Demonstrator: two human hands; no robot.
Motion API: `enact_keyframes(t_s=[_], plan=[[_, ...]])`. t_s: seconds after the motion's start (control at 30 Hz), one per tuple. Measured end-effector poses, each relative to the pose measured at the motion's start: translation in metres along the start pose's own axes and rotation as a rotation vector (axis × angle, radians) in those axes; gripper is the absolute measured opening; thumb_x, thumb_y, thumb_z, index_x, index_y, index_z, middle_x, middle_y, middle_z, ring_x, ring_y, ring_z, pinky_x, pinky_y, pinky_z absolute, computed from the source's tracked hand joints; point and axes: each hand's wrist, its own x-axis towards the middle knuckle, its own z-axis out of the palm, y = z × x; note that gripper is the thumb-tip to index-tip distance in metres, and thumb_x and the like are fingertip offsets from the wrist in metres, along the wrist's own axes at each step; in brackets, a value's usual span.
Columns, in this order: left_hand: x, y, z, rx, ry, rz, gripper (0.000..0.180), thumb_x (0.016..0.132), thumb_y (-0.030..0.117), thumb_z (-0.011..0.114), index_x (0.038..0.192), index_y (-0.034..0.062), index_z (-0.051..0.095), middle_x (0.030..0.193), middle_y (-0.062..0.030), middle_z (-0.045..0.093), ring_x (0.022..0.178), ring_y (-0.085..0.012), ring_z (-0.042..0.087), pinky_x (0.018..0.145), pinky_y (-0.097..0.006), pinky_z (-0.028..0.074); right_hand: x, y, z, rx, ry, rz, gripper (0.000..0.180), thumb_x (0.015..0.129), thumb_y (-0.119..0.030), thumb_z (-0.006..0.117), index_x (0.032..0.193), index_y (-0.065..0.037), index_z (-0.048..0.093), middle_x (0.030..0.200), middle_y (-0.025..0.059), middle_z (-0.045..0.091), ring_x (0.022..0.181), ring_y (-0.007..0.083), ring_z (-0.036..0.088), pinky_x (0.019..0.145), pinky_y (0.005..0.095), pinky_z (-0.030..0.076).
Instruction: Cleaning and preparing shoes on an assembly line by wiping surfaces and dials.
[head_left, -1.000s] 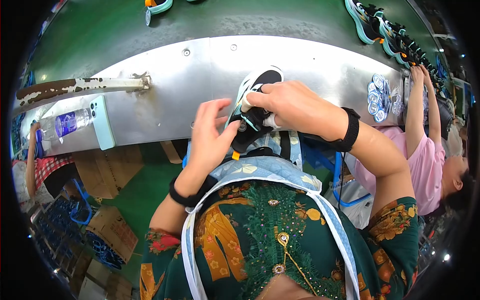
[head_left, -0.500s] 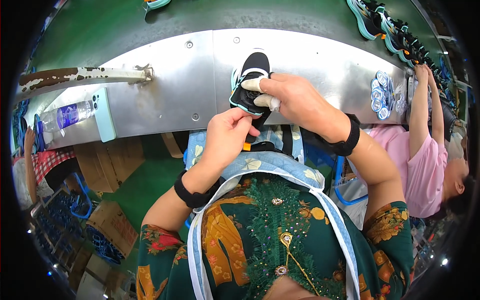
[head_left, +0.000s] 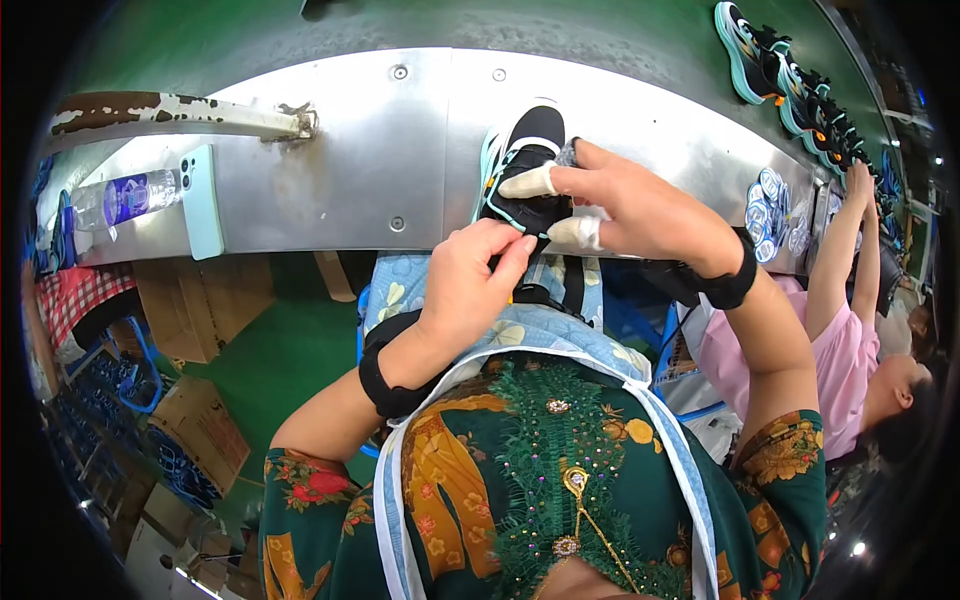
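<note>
A black sneaker with white and mint-green trim lies on the metal bench, toe pointing away from me. My left hand is closed in a pinch at the mint edge of its collar, on the near side. My right hand reaches over from the right and holds the sneaker across its opening. Pale covers sit on the index finger and thumb of that hand, and a grey one on another finger. The index lies across the lacing area and the thumb is by the right side. My fingers partly hide the shoe's opening.
On the bench's left are a painted metal bar, a mint phone and a clear bottle. Round blue-and-white tags lie at right. Beyond them, a co-worker in pink reaches toward a row of sneakers on the green surface.
My right hand's index and thumb have spread farther apart over the sneaker. My left hand still pinches the collar edge. The whole view has shifted slightly; a shoe at the far edge has mostly left it.
</note>
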Motion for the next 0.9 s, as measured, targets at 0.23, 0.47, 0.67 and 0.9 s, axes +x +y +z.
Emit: enact_keyframes(t_s=[0.23, 0.47, 0.67, 0.9], plan=[[-0.014, -0.007, -0.011, 0.308, -0.051, 0.340, 0.018, 0.080, 0.000, 0.061, 0.097, 0.0035, 0.067, 0.109, -0.0099, 0.062, 0.095, -0.0280, 0.059, 0.084, -0.035, 0.044, 0.003, -0.011, -0.005, -0.448, -0.089, -0.145, 0.040, 0.075, -0.005, 0.064, 0.113, -0.017, 0.062, 0.093, 0.0147, 0.054, 0.088, 0.0340, 0.059, 0.073, 0.0430, 0.049], [-0.008, -0.015, -0.001, 0.319, 0.074, 0.393, 0.016, 0.078, -0.004, 0.059, 0.093, 0.0015, 0.063, 0.097, -0.0111, 0.062, 0.081, -0.0299, 0.057, 0.073, -0.036, 0.046, -0.010, -0.017, 0.007, -0.423, -0.094, -0.030, 0.028, 0.078, -0.007, 0.060, 0.105, -0.014, 0.062, 0.093, 0.0166, 0.055, 0.087, 0.0332, 0.059, 0.068, 0.0410, 0.050], [-0.008, -0.005, -0.005, 0.028, 0.143, 0.237, 0.007, 0.085, 0.006, 0.061, 0.085, 0.0001, 0.065, 0.089, -0.0100, 0.065, 0.072, -0.0207, 0.062, 0.064, -0.030, 0.048, -0.010, -0.019, 0.043, -0.586, 0.140, -0.026, 0.040, 0.076, -0.007, 0.061, 0.114, -0.020, 0.063, 0.088, 0.0162, 0.054, 0.085, 0.0339, 0.058, 0.068, 0.0424, 0.049], [0.009, 0.038, -0.025, -0.014, -0.314, -0.471, 0.023, 0.091, 0.022, 0.064, 0.095, -0.0007, 0.067, 0.082, -0.0051, 0.068, 0.075, -0.0088, 0.063, 0.063, -0.024, 0.046, -0.013, -0.016, 0.035, -0.281, 0.106, 0.027, 0.051, 0.074, 0.003, 0.059, 0.120, -0.018, 0.062, 0.091, 0.0197, 0.055, 0.084, 0.0379, 0.058, 0.073, 0.0453, 0.047]])
